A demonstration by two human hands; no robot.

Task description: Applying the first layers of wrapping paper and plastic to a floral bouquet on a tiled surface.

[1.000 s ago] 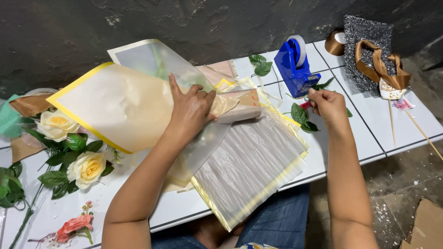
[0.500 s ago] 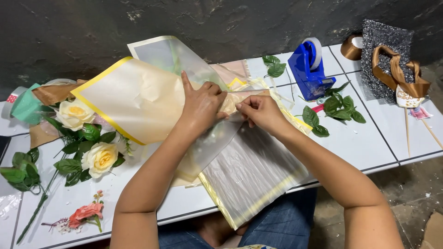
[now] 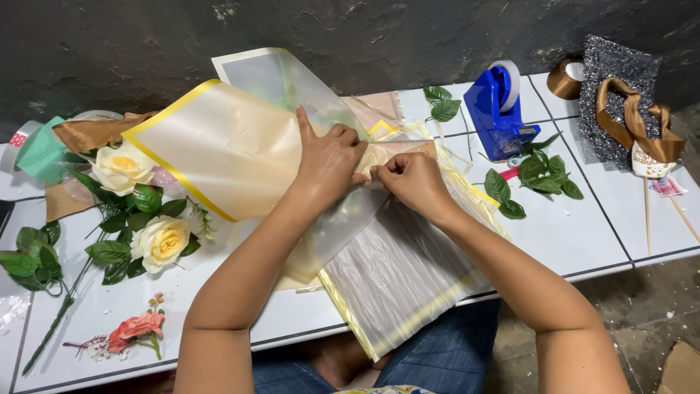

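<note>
My left hand (image 3: 329, 162) lies flat on a folded sheet of cream wrapping paper with a yellow border (image 3: 219, 146), pressing it onto the white table (image 3: 569, 233). My right hand (image 3: 410, 179) sits beside it, thumb and fingers pinched together at the paper's folded edge; whatever is between the fingertips is too small to make out. More translucent yellow-edged wrapping sheets (image 3: 397, 273) lie under both hands and hang over the table's near edge.
A blue tape dispenser (image 3: 502, 109) stands right of my hands, green leaves (image 3: 536, 176) next to it. Cream roses with leaves (image 3: 149, 219) lie at left, a small pink flower (image 3: 135, 328) near the front. Gold ribbon (image 3: 634, 120) on glittery sheet, sticks at far right.
My right hand came back from the leaves at the right and now meets my left hand at the paper's fold. The left hand stayed pressed on the wrapping paper.
</note>
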